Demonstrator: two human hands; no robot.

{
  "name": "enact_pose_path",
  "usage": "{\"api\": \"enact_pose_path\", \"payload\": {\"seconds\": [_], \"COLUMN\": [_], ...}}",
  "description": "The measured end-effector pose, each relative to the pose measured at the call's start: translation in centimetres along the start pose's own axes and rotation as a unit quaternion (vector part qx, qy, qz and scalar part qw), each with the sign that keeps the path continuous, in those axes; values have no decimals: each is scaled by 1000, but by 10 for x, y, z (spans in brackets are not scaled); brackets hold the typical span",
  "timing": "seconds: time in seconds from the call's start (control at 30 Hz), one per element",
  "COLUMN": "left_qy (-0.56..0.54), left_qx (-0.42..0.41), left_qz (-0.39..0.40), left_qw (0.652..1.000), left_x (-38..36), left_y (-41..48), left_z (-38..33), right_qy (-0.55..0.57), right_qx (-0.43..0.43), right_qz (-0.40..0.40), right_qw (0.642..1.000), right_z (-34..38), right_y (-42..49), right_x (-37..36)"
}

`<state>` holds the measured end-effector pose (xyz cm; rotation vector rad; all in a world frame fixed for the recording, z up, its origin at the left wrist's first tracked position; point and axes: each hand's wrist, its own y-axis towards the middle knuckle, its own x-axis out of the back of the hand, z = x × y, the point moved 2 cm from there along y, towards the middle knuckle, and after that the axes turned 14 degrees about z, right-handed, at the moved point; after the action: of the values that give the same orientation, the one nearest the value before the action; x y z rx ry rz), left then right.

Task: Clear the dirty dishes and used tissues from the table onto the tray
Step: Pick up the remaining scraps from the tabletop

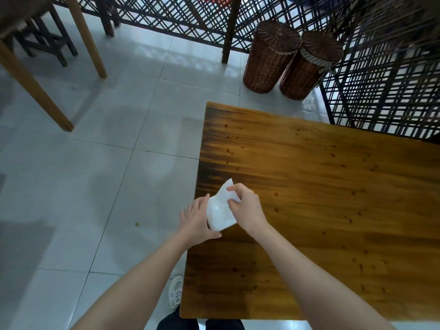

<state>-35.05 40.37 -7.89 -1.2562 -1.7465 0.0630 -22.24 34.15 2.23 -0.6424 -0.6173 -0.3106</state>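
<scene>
A white tissue pack [220, 216] sits at the left edge of the wooden table [321, 198]. My left hand [196, 221] grips the pack from its left side, fingers curled under it. My right hand [246, 207] pinches a white tissue [226, 190] that sticks up out of the pack's top. No dishes and no tray are in view. The tabletop shows small dark spots and smears.
Two brown wicker baskets [292, 60] stand on the tiled floor beyond the table's far end. A black lattice screen [381, 96] runs along the back and right. Another table's wooden legs [35, 89] stand at the far left. My white shoe [175, 291] shows below the table edge.
</scene>
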Motion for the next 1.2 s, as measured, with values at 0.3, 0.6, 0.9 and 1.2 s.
{"api": "enact_pose_path", "payload": {"seconds": [0.3, 0.6, 0.9, 1.2], "left_qy": [-5, 5, 25, 41], "left_qx": [18, 24, 18, -22], "left_qz": [0, 23, 38, -12], "left_qw": [1000, 999, 999, 999], "left_x": [14, 30, 29, 14], "left_y": [14, 14, 7, -29], "left_z": [0, 3, 3, -1], "right_qy": [15, 70, 138, 167], "right_qx": [13, -2, -15, -13], "right_qz": [-54, -102, -144, -127], "right_qw": [998, 992, 980, 978], "right_z": [-5, -34, -69, -83], "right_y": [-6, -37, -93, -119], "right_x": [39, 69, 70, 72]}}
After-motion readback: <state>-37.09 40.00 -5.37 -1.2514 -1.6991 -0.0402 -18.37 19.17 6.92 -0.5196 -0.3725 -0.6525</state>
